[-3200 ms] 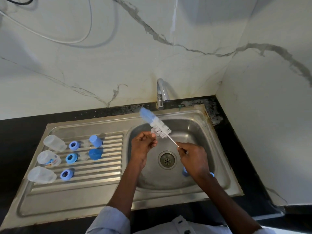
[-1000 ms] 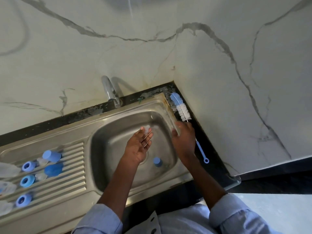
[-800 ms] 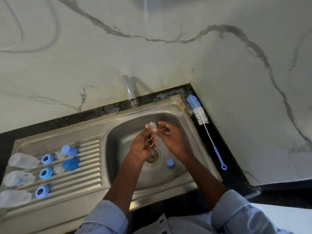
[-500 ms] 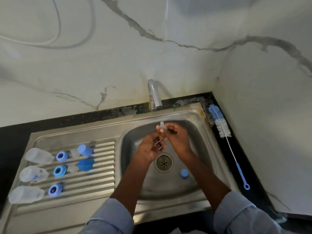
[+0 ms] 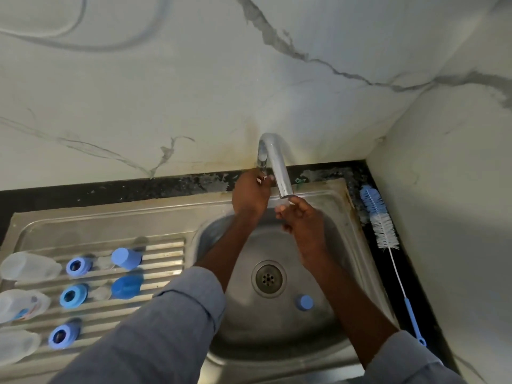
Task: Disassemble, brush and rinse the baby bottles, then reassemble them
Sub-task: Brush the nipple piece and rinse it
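left hand (image 5: pixel 250 195) has moved up to grip the tap (image 5: pixel 273 164); right hand (image 5: pixel 300 217) now pinches the teat (image 5: pixel 282 202) under it

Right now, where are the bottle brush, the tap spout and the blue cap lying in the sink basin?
bottle brush (image 5: pixel 383 227): head view, on its white bristles.
tap spout (image 5: pixel 279 167): head view, on the chrome tube.
blue cap (image 5: pixel 304 302): head view, on its top.

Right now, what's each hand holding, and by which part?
Right hand pinches a clear teat at its base under the spout. Left hand grips the tap at its base.
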`<state>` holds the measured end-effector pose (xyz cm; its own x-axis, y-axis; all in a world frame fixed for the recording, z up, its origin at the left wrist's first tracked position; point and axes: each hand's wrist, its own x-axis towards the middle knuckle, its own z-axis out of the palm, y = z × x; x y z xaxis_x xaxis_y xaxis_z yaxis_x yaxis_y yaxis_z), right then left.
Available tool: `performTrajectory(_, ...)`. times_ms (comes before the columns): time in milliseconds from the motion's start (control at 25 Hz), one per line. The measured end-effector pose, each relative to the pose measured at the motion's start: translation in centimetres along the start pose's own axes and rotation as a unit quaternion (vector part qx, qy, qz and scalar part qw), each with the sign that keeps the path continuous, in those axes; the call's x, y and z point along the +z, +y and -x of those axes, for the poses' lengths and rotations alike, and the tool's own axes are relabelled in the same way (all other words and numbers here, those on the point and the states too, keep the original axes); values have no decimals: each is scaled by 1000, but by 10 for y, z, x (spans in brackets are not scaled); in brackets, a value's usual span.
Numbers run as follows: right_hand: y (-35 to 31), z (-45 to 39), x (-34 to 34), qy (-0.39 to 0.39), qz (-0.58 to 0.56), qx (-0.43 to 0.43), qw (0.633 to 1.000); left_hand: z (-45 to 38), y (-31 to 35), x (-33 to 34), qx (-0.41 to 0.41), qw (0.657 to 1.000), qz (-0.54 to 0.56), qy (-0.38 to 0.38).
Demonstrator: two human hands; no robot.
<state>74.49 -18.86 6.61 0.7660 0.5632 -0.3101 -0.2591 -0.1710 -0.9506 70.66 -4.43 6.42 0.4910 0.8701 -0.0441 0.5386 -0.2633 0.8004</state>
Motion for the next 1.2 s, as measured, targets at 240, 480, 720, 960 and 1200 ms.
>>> performTrajectory(240, 0, 2, 8, -27, 28, 0, 999, -10, -31, 13, -148, 982, 114, 25)
performTrajectory(480, -2, 23, 9, -81, -175, 87, 977, -13, -31, 6, -176, 968, 178, -23)
performTrajectory(720, -5, 25, 11, -9, -204, 104, 973, -15, -33, -3, -180, 962, 191, -77)
performTrajectory(960, -10, 13, 27, 33, 218, -148, 964, -19, -37, 0, -177, 968, 161, -73)
performTrajectory(1200, -8, 16, 18, 37, 236, -174, 955, -20, -39, 0, -167, 970, 158, -82)
